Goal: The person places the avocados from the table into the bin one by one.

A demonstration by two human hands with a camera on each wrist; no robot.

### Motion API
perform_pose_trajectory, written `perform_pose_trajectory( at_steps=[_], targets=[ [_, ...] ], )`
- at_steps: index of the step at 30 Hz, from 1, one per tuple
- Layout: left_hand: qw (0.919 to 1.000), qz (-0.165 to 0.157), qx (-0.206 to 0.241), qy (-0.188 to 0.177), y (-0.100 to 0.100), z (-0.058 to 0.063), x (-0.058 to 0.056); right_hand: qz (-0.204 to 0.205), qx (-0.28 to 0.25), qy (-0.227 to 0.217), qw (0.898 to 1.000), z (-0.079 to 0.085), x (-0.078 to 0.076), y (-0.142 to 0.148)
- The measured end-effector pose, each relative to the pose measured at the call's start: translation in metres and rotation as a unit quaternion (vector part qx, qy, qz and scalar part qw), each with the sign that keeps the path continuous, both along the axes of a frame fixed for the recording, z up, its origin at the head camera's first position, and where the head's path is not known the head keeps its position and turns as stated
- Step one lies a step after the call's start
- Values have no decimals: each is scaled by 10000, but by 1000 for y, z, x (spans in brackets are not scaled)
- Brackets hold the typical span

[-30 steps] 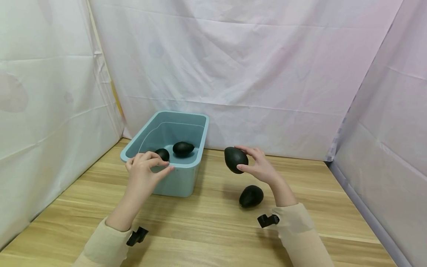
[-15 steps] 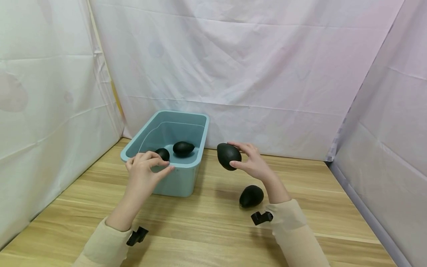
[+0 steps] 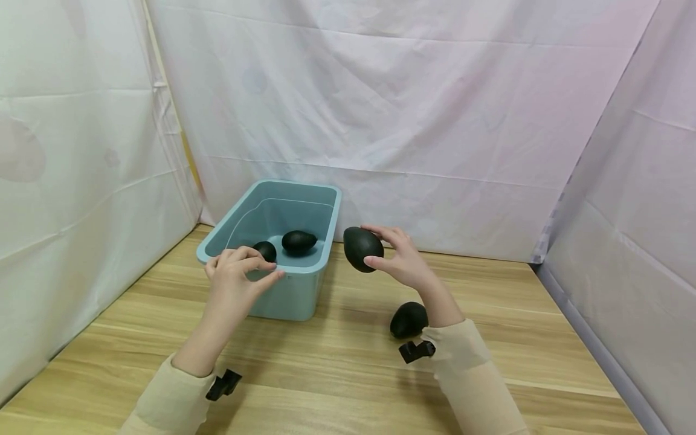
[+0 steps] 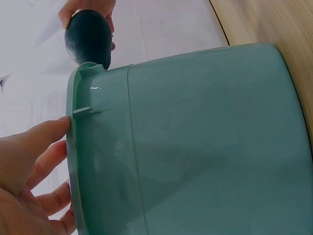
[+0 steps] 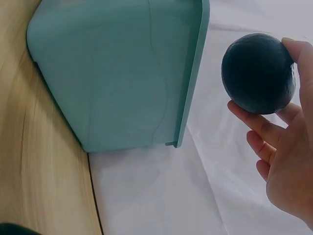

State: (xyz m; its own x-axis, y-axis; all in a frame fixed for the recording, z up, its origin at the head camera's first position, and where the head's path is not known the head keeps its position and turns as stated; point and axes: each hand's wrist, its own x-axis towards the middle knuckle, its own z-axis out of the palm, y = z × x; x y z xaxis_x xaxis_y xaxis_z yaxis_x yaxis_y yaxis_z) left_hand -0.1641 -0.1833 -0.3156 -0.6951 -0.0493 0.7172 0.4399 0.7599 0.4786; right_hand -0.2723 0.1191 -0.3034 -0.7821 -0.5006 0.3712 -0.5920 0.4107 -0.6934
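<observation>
My right hand point(image 3: 405, 263) holds a dark avocado point(image 3: 363, 249) in the air, just right of the blue-green plastic bin point(image 3: 296, 296), with thumb and fingers round it. At the bin's near rim, my left hand point(image 3: 234, 278) pinches the edge. In the left wrist view its thumb point(image 4: 51, 131) lies against the rim and the other fingertips are partly hidden by it. Inside the bin lie two more avocados, one point(image 3: 298, 242) towards the right wall and another point(image 3: 266, 251) partly behind my left hand. A further avocado point(image 3: 408, 320) rests on the table, its right side hidden by my right wrist.
The wooden table point(image 3: 326, 374) carries the bin at its back left. White cloth point(image 3: 413, 109) hangs behind and along both sides. Black mounts point(image 3: 223, 385) sit at both sleeve cuffs.
My right hand has carried its avocado leftward and slightly up, closer to the bin. The right forearm now covers part of the avocado on the table. My left hand has stayed put.
</observation>
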Motion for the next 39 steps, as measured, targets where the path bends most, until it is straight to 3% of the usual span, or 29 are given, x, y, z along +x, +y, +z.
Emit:
perform_pose_trajectory(
  at_steps=[13, 19, 22, 28, 39],
  targets=[
    [9999, 14, 16, -115, 1, 1, 1, 36, -253, -157, 9996, -1, -4, -16],
    [10000, 7, 33, -47, 0, 0, 0, 168, -422, -198, 9988, 18, 15, -28],
    [10000, 6, 35, -16, 0, 0, 0, 134, -466, -284, 9984, 20, 16, -32],
    [10000, 7, 3, -4, 0, 0, 0, 111, -613, -339, 9975, 2, -5, -37],
    [10000, 11, 16, -38, 0, 1, 0, 133, -1003, -328, 9943, -4, -9, -55]
  ],
)
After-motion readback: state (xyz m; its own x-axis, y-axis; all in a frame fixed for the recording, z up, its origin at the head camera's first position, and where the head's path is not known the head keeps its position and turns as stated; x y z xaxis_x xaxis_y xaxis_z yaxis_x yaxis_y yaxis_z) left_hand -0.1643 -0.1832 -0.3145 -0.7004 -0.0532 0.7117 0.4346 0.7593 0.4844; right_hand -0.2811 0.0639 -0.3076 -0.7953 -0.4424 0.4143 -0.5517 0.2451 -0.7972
